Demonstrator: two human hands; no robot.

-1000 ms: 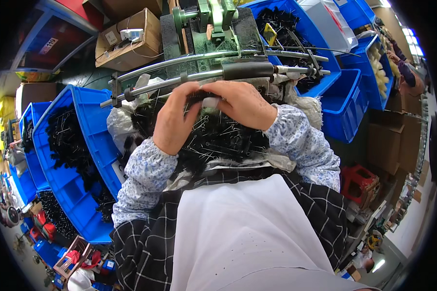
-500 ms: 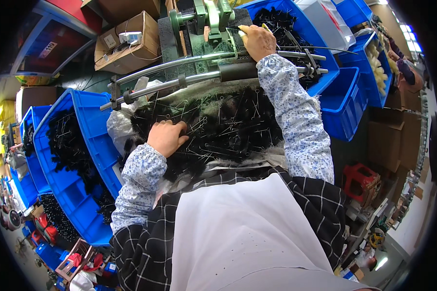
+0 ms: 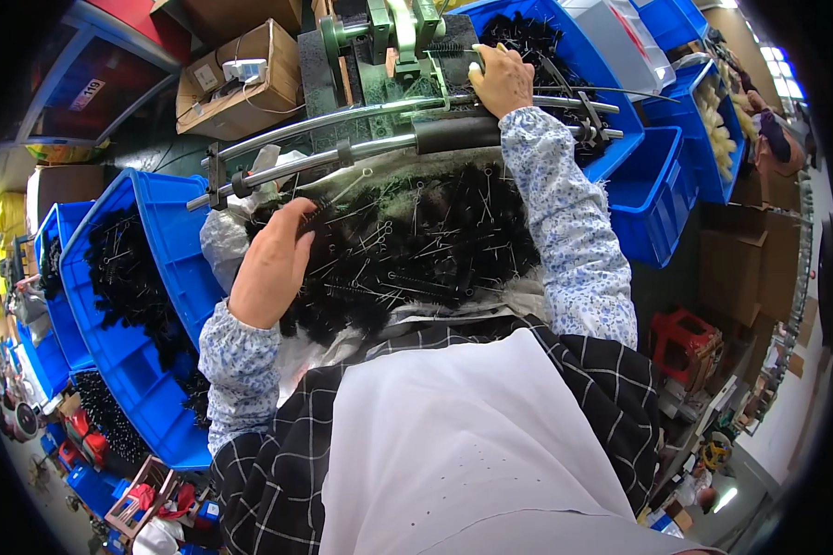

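Note:
My left hand [image 3: 273,264] is at the left edge of a heap of small black wire brushes [image 3: 435,245]. Its thumb and forefinger close on one brush, whose thin wire stem ends in a loop [image 3: 367,173] pointing up to the right. At the green machine [image 3: 405,60], my right hand [image 3: 504,81] pinches the end of another black-bristled brush [image 3: 448,49], which lies sideways beside the machine's wheel. Part of that grip is hidden behind the fingers.
Two metal rods [image 3: 370,148] cross between me and the machine. A blue bin [image 3: 111,305] of black brushes stands left, another blue bin [image 3: 611,157] at upper right. An empty-looking blue crate [image 3: 657,199] hangs near it. A cardboard box [image 3: 241,88] sits at upper left.
My left hand has drawn back to the left and turned upward, lifting a brush off the heap. The right hand has shifted slightly right, and the brush beside the machine sits a little higher.

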